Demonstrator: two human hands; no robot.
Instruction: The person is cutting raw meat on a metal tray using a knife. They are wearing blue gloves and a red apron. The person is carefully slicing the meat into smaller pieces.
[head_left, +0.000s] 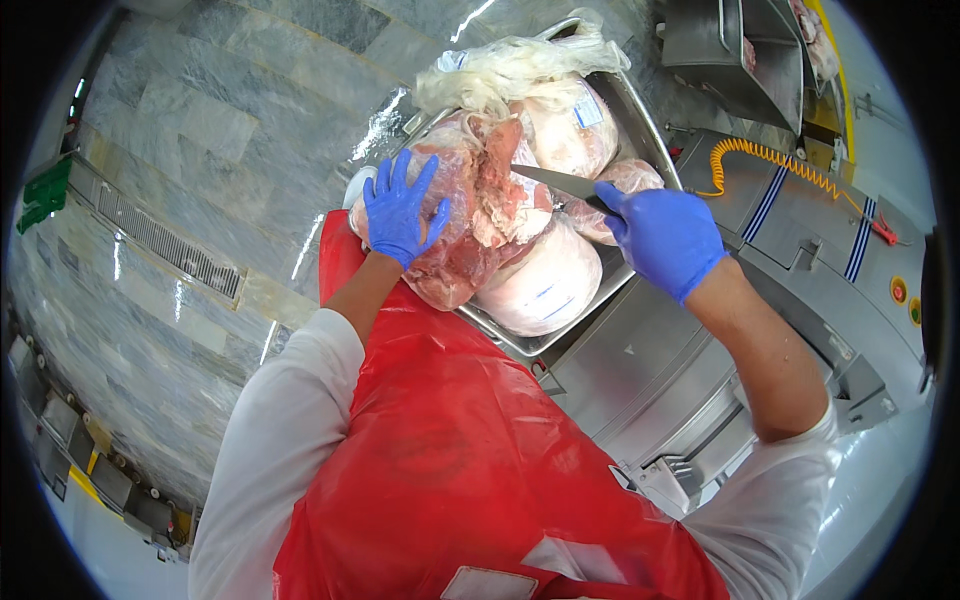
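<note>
My left hand point(402, 208), in a blue glove, lies spread on a large piece of raw red meat point(448, 270) at the left of a metal tub point(650, 128). In my blue-gloved right hand point(668, 238) is a knife point(562, 184), gripped by its handle. Its blade points left, with the tip at the exposed meat near the middle of the heap. Pale wrapped meat pieces point(545, 285) sit at the tub's near end, and another wrapped piece with a label point(570, 128) is at the far side. Loose clear plastic wrap point(510, 75) is bunched over the far end.
To the right stands a stainless steel machine point(640, 345) with a coiled orange hose point(775, 148) and round buttons point(899, 290). Another metal bin point(730, 75) is at the far right. A drain grate point(160, 238) crosses the tiled floor at left, near a green crate point(45, 195).
</note>
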